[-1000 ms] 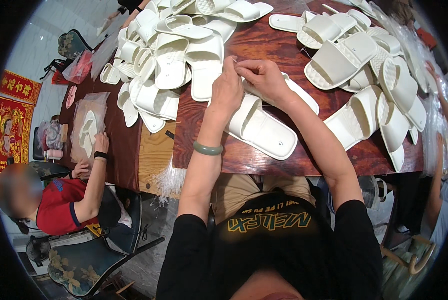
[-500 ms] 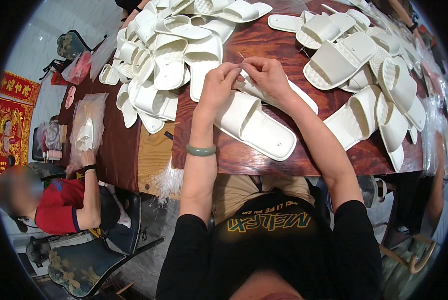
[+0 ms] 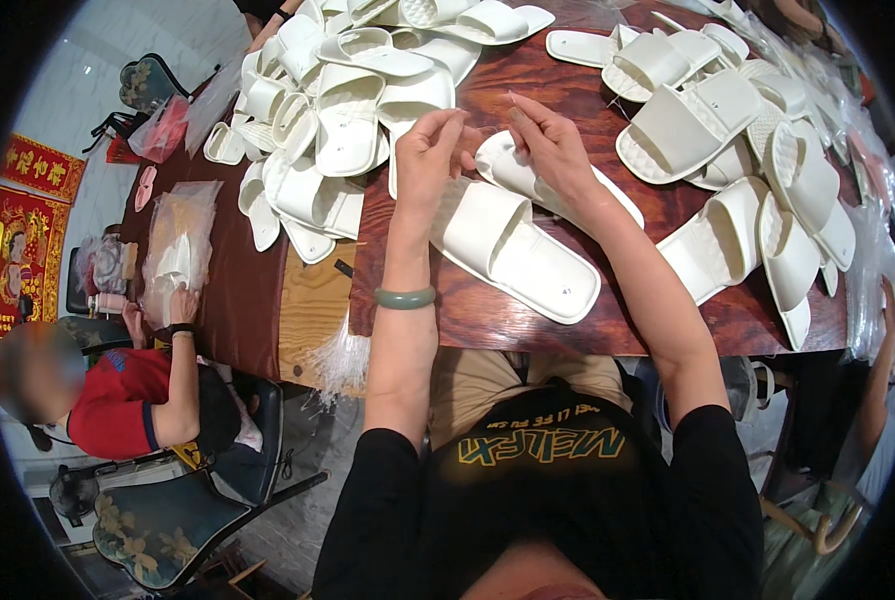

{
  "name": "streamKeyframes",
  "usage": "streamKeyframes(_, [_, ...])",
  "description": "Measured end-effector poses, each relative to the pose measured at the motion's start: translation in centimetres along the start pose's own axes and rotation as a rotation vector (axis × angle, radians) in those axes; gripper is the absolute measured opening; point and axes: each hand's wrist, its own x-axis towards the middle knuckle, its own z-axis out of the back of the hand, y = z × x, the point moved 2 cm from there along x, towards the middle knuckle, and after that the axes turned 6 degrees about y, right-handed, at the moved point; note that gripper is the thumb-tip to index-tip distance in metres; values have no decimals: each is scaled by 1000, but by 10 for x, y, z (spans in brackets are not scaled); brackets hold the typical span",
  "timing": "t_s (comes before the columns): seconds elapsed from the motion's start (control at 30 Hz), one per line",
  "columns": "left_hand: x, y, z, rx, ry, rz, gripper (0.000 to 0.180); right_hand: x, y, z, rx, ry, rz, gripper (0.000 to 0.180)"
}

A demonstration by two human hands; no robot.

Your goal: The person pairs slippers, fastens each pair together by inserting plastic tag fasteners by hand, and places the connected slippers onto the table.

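Note:
A pair of white slippers lies before me at the table's near edge. The nearer white slipper (image 3: 548, 270) lies toe strap away from its bare heel end; the other white slipper (image 3: 503, 158) lies just beyond it, partly under my right hand. My left hand (image 3: 432, 155) is raised over the nearer slipper's strap end, fingers curled and thumb against the index finger. Opposite it, my right hand (image 3: 558, 155) hovers over the farther slipper, thumb and fingertips pinched together. The hands are a short gap apart. Whatever is in either pinch is too thin or hidden to name.
White slippers are heaped at the far left (image 3: 348, 110) and right (image 3: 688, 120). A bundle of white strings (image 3: 343, 360) hangs off the table edge. At left, a person in a red shirt (image 3: 118, 405) handles a slipper in a clear bag (image 3: 180, 235). Clear bags (image 3: 873, 230) line the right edge.
My hands, fingertips together with a thin strand sticking up between them before, have moved apart. The person at left has shifted their hands on the bag.

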Motion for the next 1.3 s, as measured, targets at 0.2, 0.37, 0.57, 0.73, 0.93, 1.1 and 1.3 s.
streamKeyframes(0.2, [1, 6, -8, 80, 31, -89, 21, -3, 1, -3, -392, -39, 148, 24])
streamKeyframes(0.37, [-1, 7, -11, 83, 28, -78, 21, -3, 1, -2, -490, -20, 127, 19])
streamKeyframes(0.57, [-2, 8, -16, 88, 74, -96, 20, -1, -4, -2, -402, -20, 165, 19])
streamKeyframes(0.73, [-2, 7, -14, 101, 41, -93, 18, 0, -7, -1, -485, -33, 101, 18])
streamKeyframes(0.93, [-4, 7, -15, 98, 57, -63, 18, -4, -1, -6, -469, -51, 90, 18])
streamKeyframes(1.1, [-2, 7, -15, 95, 68, -72, 18, -3, -4, -5, -376, -82, 82, 19])
streamKeyframes(1.3, [-3, 7, -14, 74, 73, -82, 17, -1, -9, -3, -431, -58, 53, 20])
